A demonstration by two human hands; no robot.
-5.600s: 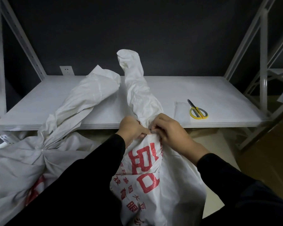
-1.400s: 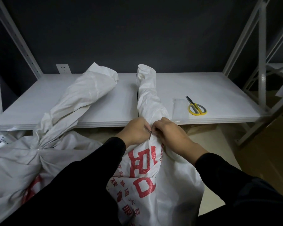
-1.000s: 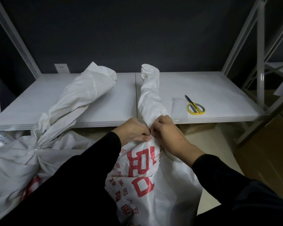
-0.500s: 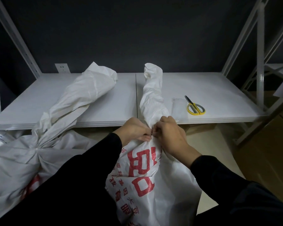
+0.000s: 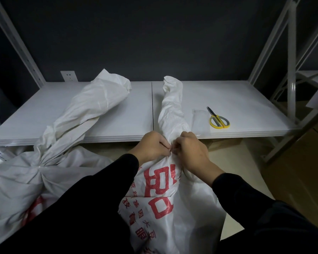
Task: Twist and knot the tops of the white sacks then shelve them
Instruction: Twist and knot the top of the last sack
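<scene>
Head view looks down on the left hand (image 5: pixel 151 144) and the right hand (image 5: pixel 190 150), both pinched shut on the gathered neck of the sack with red print (image 5: pixel 173 208), fingertips meeting knuckle to knuckle right at the point where the cloth narrows. Whatever small thing sits between the fingertips is too tiny to make out. Both arms wear black sleeves (image 5: pixel 92 204) that run down to the bottom edge of the picture. Below the hands the sack swells out wide, its front covered with large red characters and smaller red lettering. Above the hands the twisted top of the sack (image 5: pixel 172 105) rises as a wrinkled roll and leans back onto the white shelf (image 5: pixel 246 99), lying just right of the seam between the two shelf boards. On the left lies a second white sack (image 5: pixel 17 184), its neck already cinched tight into a bunch, with its loose top (image 5: pixel 92 107) spread up and across the left shelf board. To the right of the hands, on the shelf near its front edge, a clear plastic bag (image 5: pixel 200 121) lies flat, and just beside it rest yellow-handled scissors (image 5: pixel 218 119), blades pointing away. White metal uprights (image 5: pixel 290 57) frame the shelf on both sides against a dark wall, where a white wall socket (image 5: pixel 68 76) shows at the left rear.
</scene>
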